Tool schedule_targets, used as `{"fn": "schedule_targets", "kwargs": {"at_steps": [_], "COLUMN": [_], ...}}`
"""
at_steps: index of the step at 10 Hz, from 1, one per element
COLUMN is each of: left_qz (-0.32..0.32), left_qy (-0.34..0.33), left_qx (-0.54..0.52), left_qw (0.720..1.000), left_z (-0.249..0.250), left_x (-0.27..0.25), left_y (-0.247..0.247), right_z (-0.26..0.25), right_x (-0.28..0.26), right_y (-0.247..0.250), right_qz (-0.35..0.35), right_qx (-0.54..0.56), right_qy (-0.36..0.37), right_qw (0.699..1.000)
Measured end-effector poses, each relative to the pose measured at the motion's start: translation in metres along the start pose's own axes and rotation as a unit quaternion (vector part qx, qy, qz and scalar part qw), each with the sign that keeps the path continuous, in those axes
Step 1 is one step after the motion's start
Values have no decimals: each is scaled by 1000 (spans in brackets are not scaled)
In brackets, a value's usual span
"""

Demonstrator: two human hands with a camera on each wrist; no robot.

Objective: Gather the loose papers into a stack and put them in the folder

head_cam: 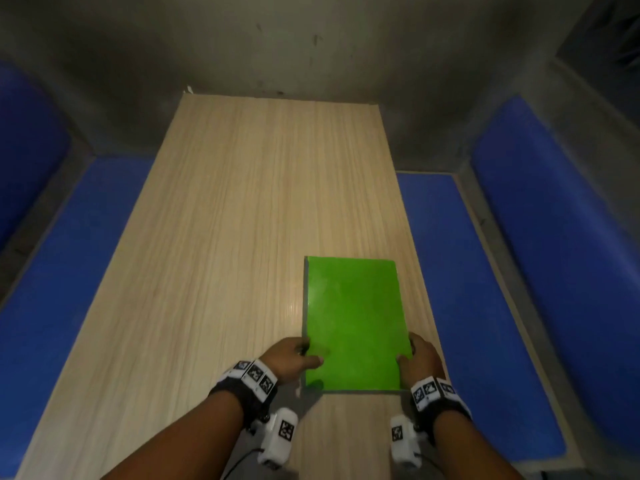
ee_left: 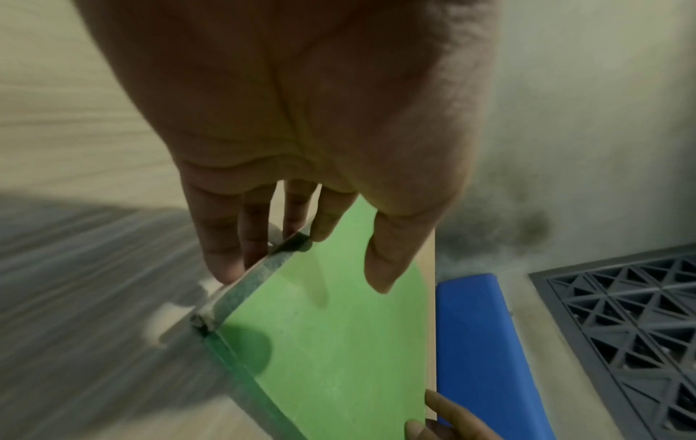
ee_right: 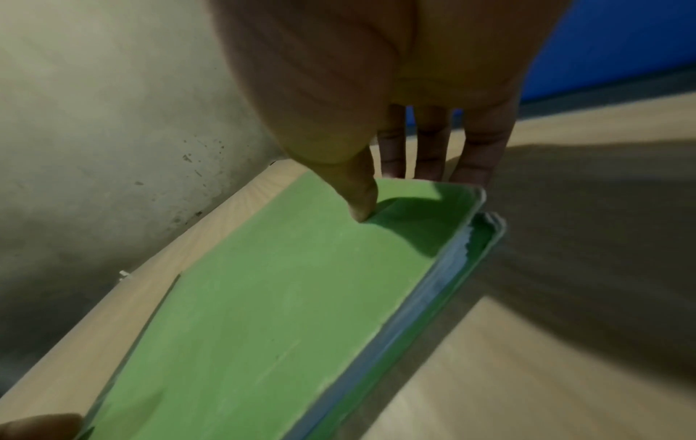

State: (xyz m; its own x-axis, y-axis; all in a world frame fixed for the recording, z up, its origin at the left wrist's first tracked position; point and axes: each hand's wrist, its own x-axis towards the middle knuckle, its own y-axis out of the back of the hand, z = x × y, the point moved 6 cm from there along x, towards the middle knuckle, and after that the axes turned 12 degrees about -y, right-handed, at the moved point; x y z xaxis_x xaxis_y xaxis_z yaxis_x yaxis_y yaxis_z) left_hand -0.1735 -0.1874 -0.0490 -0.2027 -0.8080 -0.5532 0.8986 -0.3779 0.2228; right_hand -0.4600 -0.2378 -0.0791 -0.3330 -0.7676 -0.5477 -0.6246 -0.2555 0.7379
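A closed green folder (head_cam: 353,323) lies on the wooden table (head_cam: 242,202), near its right front edge. My left hand (head_cam: 310,353) grips the folder's near left corner, thumb on the cover and fingers past the spine edge (ee_left: 241,285). My right hand (head_cam: 408,351) pinches the near right corner, thumb pressing the cover (ee_right: 361,208) and fingers behind the edge. The folder's near right corner is lifted slightly off the table. White paper edges (ee_right: 433,297) show between the two covers in the right wrist view. No loose paper is in view on the table.
Blue padded benches (head_cam: 485,271) (head_cam: 86,254) run along both long sides of the table. A grey concrete wall (head_cam: 311,57) closes the far end. A dark grille (ee_left: 621,327) lies beyond the right bench.
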Motion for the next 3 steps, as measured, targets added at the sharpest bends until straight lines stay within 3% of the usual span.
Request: {"fn": "schedule_targets", "kwargs": {"at_steps": [3], "left_qz": [-31], "left_qy": [-9], "left_qx": [96], "left_qw": [995], "left_z": [16], "left_x": [42], "left_y": [2], "right_z": [-21], "right_x": [42], "right_y": [21], "right_qz": [-24], "right_qx": [-53], "right_qy": [0], "right_qw": [998]}}
